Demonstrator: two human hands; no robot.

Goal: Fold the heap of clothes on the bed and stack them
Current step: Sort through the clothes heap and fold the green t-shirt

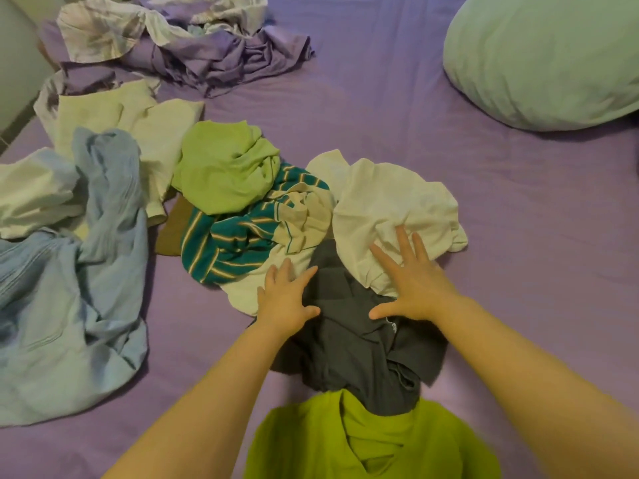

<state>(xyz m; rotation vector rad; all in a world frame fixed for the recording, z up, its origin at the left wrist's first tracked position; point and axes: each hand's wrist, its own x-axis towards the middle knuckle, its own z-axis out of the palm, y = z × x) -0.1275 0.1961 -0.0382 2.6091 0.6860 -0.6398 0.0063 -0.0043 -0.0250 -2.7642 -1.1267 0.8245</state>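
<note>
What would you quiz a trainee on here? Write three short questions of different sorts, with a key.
1. True or false: the left hand grips a folded shirt.
2. The right hand's fingers rest on which garment? A) white garment B) striped shirt C) light blue garment
3. Name the colour of the garment between the two hands.

Key: 1 false, both hands lie open with fingers spread; 2 A; 3 dark grey.

I am in a bedroom at home: a bed under a purple sheet, a plump pillow, my crumpled laundry.
</note>
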